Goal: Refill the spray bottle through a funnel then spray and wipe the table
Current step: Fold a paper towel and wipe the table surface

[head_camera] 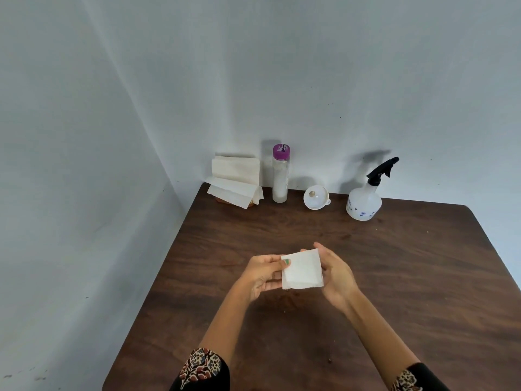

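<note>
Left hand [263, 273] pinching one edge of a folded white tissue [301, 268], thumb on top; right hand [334, 273] cupped against the opposite edge, fingers curled behind. Tissue held flat and just above the tabletop [394, 277] at centre frame, seemingly folded into a compact pad for wiping. Farther up the frame, ranged along the far edge against the wall: one spray bottle [365, 198] at right, upright with black trigger head screwed on, hence probably already refilled or not yet opened, which cannot be told; one white funnel [315, 198] lying tipped on its side just left of it, apart from the bottle neck; one tall clear bottle with a purple cap [280, 176], capped and standing; one stack of paper napkins [235, 179] at far left, kept well clear of the working area. Two hands, one tissue in use.
</note>
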Demonstrator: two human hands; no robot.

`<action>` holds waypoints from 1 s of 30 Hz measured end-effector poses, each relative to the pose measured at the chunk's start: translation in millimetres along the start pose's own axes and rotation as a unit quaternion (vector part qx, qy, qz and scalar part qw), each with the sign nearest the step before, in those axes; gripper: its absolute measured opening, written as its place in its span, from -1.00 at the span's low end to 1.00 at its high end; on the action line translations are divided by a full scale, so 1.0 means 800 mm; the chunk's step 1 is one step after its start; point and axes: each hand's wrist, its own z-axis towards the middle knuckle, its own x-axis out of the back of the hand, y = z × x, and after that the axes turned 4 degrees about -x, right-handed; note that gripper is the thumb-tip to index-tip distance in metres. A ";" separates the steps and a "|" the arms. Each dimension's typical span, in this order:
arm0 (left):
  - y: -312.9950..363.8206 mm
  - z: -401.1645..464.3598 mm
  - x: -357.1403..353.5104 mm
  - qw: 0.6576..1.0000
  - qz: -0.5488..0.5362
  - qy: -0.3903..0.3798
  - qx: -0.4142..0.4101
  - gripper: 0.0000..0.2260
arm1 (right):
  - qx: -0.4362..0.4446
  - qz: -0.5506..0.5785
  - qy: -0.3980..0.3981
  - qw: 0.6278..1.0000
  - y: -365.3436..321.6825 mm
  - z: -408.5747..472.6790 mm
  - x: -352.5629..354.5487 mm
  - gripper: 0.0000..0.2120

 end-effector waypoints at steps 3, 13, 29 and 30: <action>-0.013 0.006 -0.001 1.000 0.013 -0.002 0.006 -0.74 | -0.128 0.118 -0.041 0.984 0.006 -0.007 0.006 -0.68; -0.062 0.033 0.029 0.946 0.212 0.206 -0.130 -0.82 | -0.046 -0.046 0.176 0.982 0.030 0.026 0.040 -0.78; -0.151 0.041 0.201 0.739 0.544 0.359 -0.169 -0.43 | 0.097 -0.791 0.253 0.548 0.027 0.187 0.014 -0.44; -0.152 0.041 0.201 0.746 0.528 0.362 -0.182 -0.43 | 0.100 -0.807 0.224 0.537 0.040 0.189 -0.013 -0.42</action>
